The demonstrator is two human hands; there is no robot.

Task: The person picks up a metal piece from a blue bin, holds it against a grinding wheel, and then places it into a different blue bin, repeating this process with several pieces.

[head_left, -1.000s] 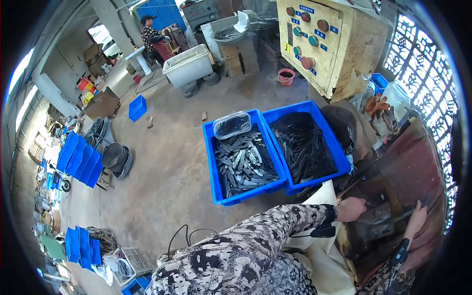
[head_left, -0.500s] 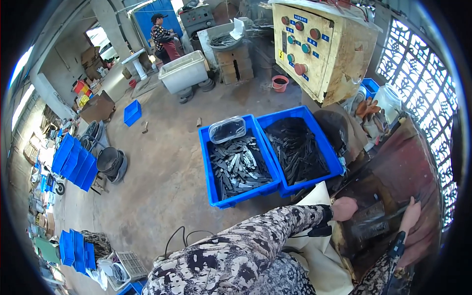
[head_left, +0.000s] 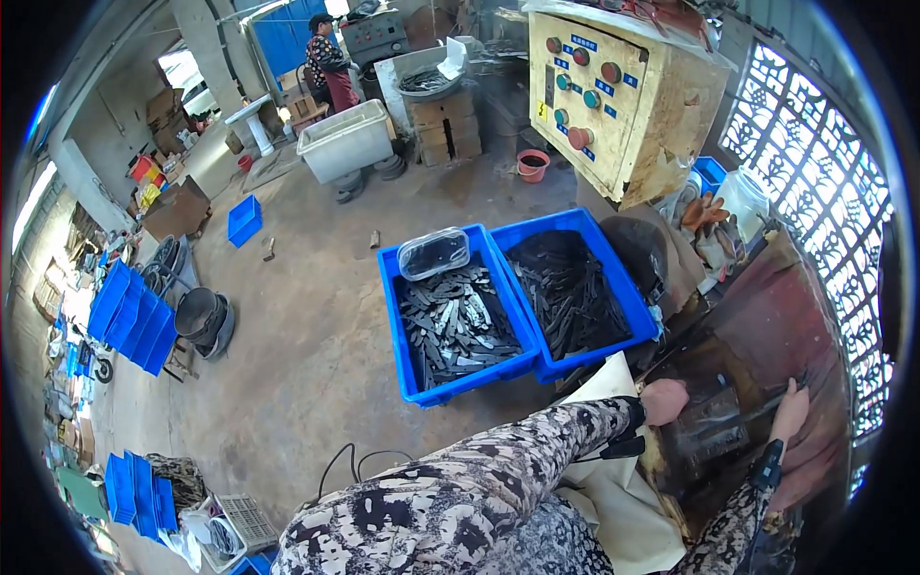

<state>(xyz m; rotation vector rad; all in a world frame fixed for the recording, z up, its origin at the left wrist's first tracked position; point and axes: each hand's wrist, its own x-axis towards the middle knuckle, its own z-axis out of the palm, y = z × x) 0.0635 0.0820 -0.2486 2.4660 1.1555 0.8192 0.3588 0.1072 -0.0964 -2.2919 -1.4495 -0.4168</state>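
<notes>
Going from left to right in my view, I see first a blue plastic bin with grey flat strips, and at its 3 o'clock another blue bin with darker ones. Both are toward 10 o'clock from my left hand. This hand looks closed, but its fingers are hidden, so I cannot tell what they pinch. At its 3 o'clock, a thin strip seems to cross beside a dark, wet-looking block. I judge the strip light, stiff, perhaps slippery; better to hold its ends by the flat faces. Farther at 3 o'clock, my right hand has fingers close together; whether they pinch the strip, I cannot tell.
</notes>
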